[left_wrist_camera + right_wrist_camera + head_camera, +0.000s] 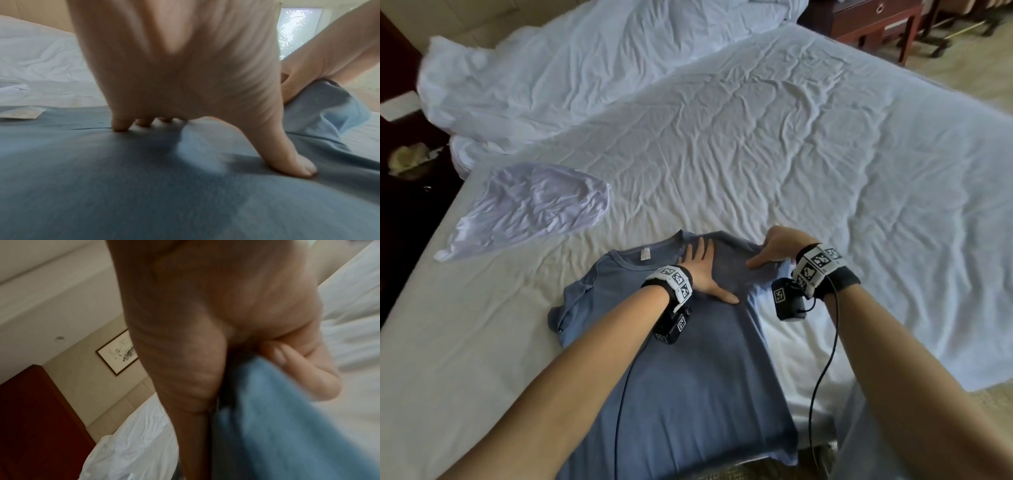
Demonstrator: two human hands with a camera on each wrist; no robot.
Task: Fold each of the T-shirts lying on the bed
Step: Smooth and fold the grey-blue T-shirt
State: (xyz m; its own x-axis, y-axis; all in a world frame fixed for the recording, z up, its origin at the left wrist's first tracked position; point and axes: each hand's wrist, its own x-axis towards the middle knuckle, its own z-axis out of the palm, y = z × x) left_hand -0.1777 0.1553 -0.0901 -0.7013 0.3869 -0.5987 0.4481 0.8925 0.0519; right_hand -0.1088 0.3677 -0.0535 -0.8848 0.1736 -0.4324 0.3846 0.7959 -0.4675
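A blue T-shirt [681, 359] lies flat on the near part of the bed, collar pointing away from me. My left hand [703, 270] presses flat on its chest with straight fingers and the thumb spread; the left wrist view shows the left hand [179, 81] and its fingertips [120, 125] on the blue T-shirt [144, 194]. My right hand [774, 251] grips the shirt's right shoulder and sleeve, folding it inward. In the right wrist view the right hand [226, 337] curls round a bunch of the blue T-shirt [277, 426]. A white T-shirt [530, 202] lies crumpled at the left.
The wrinkled white bed sheet [791, 144] stretches beyond the shirt. A heaped white duvet [558, 68] fills the far left. A dark red wooden table [873, 24] stands past the bed's far right corner. The bed's left edge [421, 257] drops to dark floor.
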